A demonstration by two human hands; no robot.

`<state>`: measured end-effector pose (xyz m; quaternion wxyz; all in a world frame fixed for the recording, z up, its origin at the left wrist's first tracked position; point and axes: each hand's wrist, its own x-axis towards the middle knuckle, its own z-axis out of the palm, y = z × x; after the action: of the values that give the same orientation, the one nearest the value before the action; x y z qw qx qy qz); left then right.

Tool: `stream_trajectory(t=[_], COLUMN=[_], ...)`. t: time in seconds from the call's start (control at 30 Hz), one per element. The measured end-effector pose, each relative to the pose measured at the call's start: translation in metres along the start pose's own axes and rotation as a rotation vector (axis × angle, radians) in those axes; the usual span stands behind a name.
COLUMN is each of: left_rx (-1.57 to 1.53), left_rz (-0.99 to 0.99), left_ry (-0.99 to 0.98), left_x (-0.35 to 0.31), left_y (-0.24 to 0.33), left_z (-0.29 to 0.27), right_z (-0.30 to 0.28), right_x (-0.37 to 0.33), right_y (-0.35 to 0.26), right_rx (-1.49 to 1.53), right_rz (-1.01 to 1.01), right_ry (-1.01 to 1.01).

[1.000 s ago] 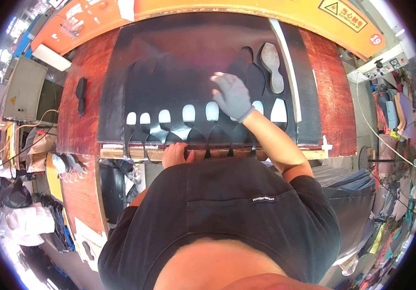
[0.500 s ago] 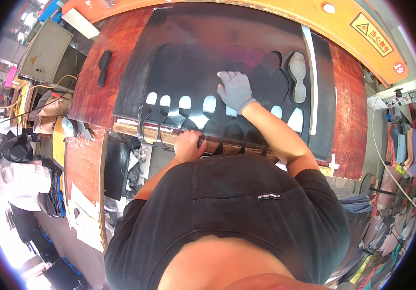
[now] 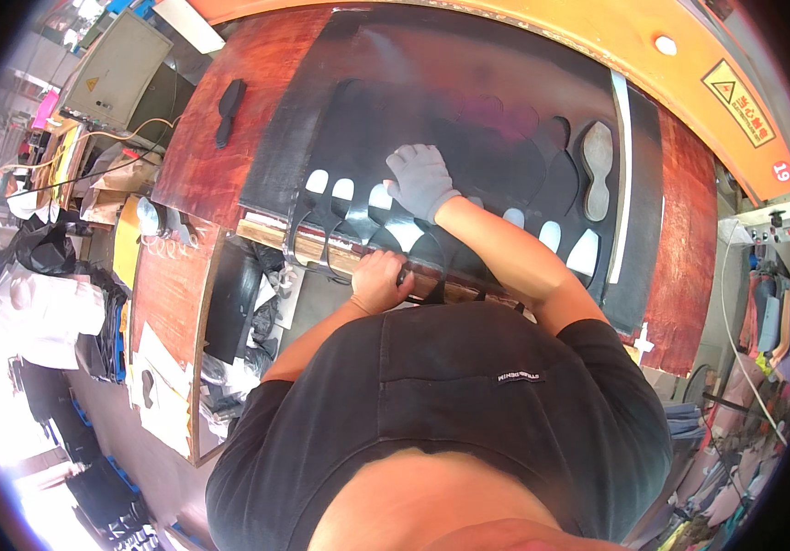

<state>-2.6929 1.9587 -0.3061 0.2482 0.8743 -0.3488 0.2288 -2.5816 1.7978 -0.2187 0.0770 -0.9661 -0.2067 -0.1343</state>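
My right hand (image 3: 420, 181), in a grey glove, lies on a large black sheet (image 3: 340, 129), fingers spread and palm down. Bare, my left hand (image 3: 381, 281) is curled at the table's near edge around something small and dark that I cannot make out. Sole-shaped outlines are cut into the sheet. Along its near side runs a row of cut-outs with white, rounded ends (image 3: 550, 235), some hidden by my right forearm. A grey sole-shaped piece (image 3: 597, 170) rests toward the sheet's right side, away from both hands.
An orange machine beam (image 3: 542, 28) spans the far side of the red-brown table (image 3: 271, 69). On the table's left part lies a dark sole-shaped piece (image 3: 229, 112). A white strip (image 3: 620, 174) runs down the right. A lower side table (image 3: 167, 312) stands left, bearing papers.
My right hand has slid left across the black sheet, still flat. My left hand keeps its place at the near edge. The whole view has shifted, so the table appears farther right.
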Motion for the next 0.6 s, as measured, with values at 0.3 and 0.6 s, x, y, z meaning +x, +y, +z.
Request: stream_trajectory(t=[0.3, 0.6], left_rx=[0.000, 0.026], left_rz=[0.027, 0.013], left_ry=[0.015, 0.053], left_x=[0.008, 0.009], left_y=[0.010, 0.016], left_z=[-0.009, -0.014], right_z=[-0.010, -0.108], right_x=[0.047, -0.029], right_y=[-0.043, -0.070], right_rx=[0.081, 0.925], right_rz=[-0.284, -0.213], right_ry=[0.176, 0.115])
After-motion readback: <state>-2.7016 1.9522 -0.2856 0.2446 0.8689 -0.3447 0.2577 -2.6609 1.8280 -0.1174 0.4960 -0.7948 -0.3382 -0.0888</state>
